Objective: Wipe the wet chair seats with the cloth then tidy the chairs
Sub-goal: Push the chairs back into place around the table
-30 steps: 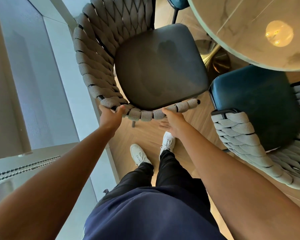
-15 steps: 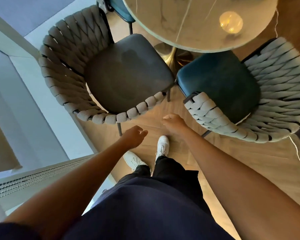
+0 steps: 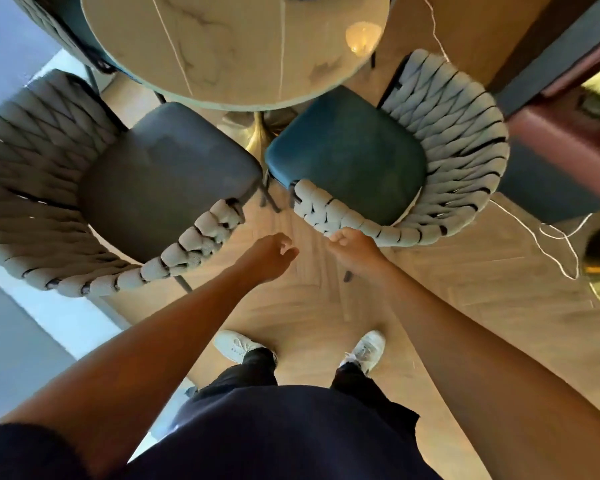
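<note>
We've got two chairs, grey (image 3: 160, 178) and teal (image 3: 347, 157), seats pointing at the tabletop (image 3: 229, 50). Right hand (image 3: 352, 247) grips the teal backrest, left hand (image 3: 271, 252) loosely curled, empty.

Two chairs stand side by side before the table (image 3: 222, 46), left chair (image 3: 146, 188) and right chair (image 3: 361, 157) apparently just apart, seats tucked partly under the table's edge.
</note>
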Demonstrator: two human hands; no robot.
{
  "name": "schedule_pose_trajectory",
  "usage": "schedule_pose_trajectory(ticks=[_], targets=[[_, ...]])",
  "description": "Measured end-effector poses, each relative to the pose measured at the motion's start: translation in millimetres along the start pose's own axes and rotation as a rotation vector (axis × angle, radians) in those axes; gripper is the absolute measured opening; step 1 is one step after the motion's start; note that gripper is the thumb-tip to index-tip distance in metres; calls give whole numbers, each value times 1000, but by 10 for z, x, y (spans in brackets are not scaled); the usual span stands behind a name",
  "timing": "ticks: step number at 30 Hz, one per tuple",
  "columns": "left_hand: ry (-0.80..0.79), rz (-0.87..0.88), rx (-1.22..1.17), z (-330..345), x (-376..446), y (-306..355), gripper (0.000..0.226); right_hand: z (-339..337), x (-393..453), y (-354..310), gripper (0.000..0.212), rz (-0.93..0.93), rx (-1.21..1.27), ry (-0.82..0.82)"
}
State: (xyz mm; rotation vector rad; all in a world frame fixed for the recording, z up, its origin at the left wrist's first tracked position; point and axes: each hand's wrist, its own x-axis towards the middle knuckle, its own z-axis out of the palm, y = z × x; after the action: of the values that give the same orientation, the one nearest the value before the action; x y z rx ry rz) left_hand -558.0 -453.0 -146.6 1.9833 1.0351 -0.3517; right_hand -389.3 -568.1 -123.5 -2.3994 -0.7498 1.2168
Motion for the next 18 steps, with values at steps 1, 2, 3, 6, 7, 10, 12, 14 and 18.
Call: schedule_pose_trajectory(ticks=[1,2,3,6,7,10,12,14,18], targets=[[2,7,3,66,33,146,44,-113,-10,117,39,-2,6,2],[7,15,6,144,61,294,44,-230,-24,242,39,-8,-1,-5],[11,20,11,230,86,451,44,-351,-38,370,39,-15,-14,-13],[32,43,12,510,149,909,42,-710,-8,780,34,-59,-15,-9],[41,53,14,610,172,1065,41,-844,-6,901,32,-79,-17,-5],[43,83,29,899,248,1534,40,-1252,-9,1230,34,-99,-15,-1],[42,82,39,1071,309,1809,42,-1510,-20,1416,35,-102,5,1],[51,72,40,1212,371,2032,42,-1735,-1,1581,32,-109,16,8],[56,85,80,1392,537,2309,39,-2089,111,1786,37,-131,31,12]])
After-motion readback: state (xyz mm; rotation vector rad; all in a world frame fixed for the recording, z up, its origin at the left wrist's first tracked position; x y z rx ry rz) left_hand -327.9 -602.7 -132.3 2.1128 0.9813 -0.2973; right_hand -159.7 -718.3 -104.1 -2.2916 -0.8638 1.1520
